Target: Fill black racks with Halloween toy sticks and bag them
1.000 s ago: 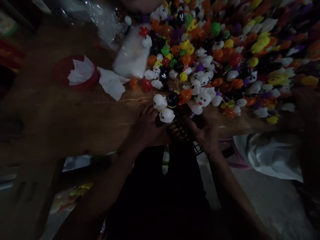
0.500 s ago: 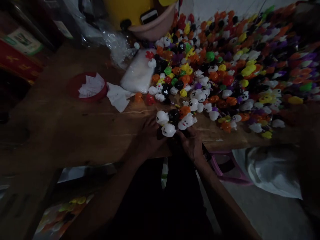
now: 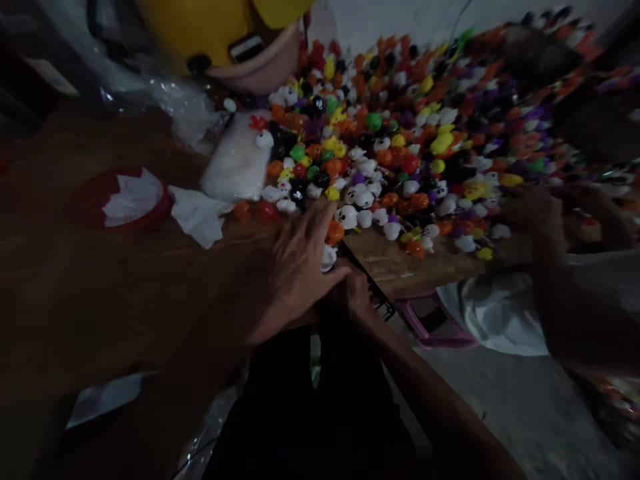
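At the table's front edge, my left hand lies with fingers stretched forward and thumb spread to the right. Along its inner side are a white toy figure and an orange toy figure, both partly covered by the hand. My right hand is low beside the left thumb, fingers curled; what they hold is hidden in shadow. Just right of it, a black slotted plastic edge sticks out over the table's rim.
A large heap of small colourful toy figures covers the back and right. To the left are a red dish with paper, a crumpled tissue and a clear plastic bag pack. Another person's hands work at the right.
My left hand has moved up and over the small cluster of figures, hiding most of it. My right hand has drawn in closer to the left. The view has shifted to the right.
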`<state>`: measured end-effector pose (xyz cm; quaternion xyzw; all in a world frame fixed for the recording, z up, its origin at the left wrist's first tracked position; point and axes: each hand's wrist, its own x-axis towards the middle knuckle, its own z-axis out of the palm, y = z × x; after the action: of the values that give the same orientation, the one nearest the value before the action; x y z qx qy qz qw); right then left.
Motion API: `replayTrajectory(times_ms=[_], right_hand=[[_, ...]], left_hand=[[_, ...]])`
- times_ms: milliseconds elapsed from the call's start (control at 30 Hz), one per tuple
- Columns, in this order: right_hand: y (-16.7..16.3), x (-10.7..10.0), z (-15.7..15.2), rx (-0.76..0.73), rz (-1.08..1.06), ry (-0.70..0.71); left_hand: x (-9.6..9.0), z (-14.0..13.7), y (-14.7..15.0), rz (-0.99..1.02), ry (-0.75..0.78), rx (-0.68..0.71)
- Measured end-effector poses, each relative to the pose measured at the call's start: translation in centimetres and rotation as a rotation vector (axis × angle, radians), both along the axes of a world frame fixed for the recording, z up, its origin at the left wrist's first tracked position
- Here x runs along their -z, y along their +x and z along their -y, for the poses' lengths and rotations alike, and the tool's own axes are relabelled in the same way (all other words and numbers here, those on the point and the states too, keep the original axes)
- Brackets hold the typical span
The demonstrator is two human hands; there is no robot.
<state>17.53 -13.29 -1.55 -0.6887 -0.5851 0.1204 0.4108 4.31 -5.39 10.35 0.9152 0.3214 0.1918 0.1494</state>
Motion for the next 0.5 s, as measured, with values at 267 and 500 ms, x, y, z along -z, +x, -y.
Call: replayTrajectory(times_ms=[267, 500], right_hand=[[5.9, -3.1, 2.1, 0.159, 0.066, 0.069], [16.6, -7.9, -2.9, 0.375, 0.543, -0.211]], left_hand=[[0.6, 0.3, 2.7, -0.258, 0.009, -0.11], [2.3, -0.6, 0.1, -0.129, 0.17, -0.107]])
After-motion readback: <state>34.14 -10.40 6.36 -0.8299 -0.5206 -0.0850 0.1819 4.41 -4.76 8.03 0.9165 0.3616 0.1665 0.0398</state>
